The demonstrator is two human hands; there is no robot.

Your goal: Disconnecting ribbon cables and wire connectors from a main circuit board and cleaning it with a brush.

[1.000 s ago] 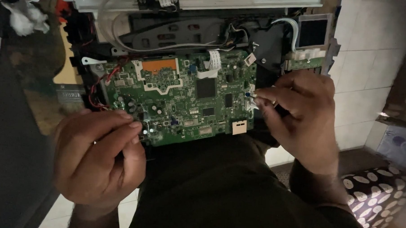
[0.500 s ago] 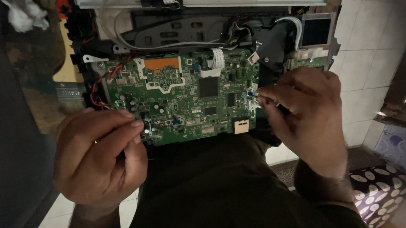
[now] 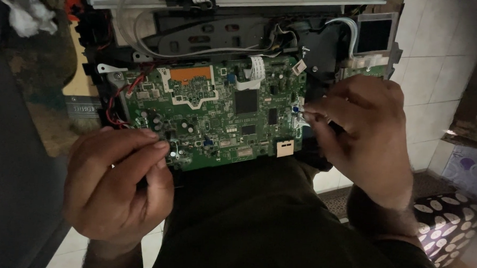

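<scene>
Dim room, white tiled floor (image 3: 436, 67)

Two hands: left hand (image 3: 115, 185), right hand (image 3: 362, 135). One green circuit board (image 3: 213, 114). One small screen (image 3: 375, 36), upper right. One white rag (image 3: 28, 18), upper left.

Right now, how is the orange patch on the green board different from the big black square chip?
The flat orange patch sits near the top left of the green circuit board, while the black square chip sits nearer the middle. The orange patch is wider than it is tall; the chip is about square. The patch is bright, the chip dark. Both lie flat on the board, and neither hand touches them.
</scene>
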